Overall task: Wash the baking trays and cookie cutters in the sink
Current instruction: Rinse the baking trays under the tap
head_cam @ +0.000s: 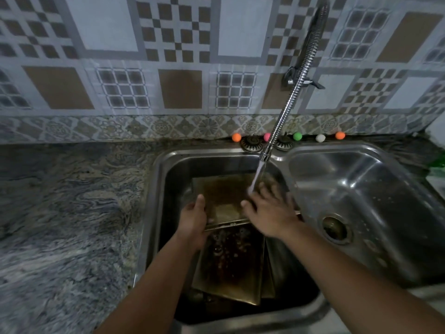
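Rinsing a baking tray in the left basin of the sink (154, 213).
The left hand (192, 222) holds the upper tray (224, 201) in a thumb-over grip on its left edge; the right hand (269, 213) lies flat on it, grip wide, under the faucet (289, 100) stream; 1 more tray (228, 268) lies beneath.

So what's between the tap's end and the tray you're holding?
In the head view, running water falls from the tap toward the tray; the right hand is under the stream.

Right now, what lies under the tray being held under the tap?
Under the held tray, gripped by the left hand, more dark trays lie stacked in the basin. Their count and anything beneath them is hidden.
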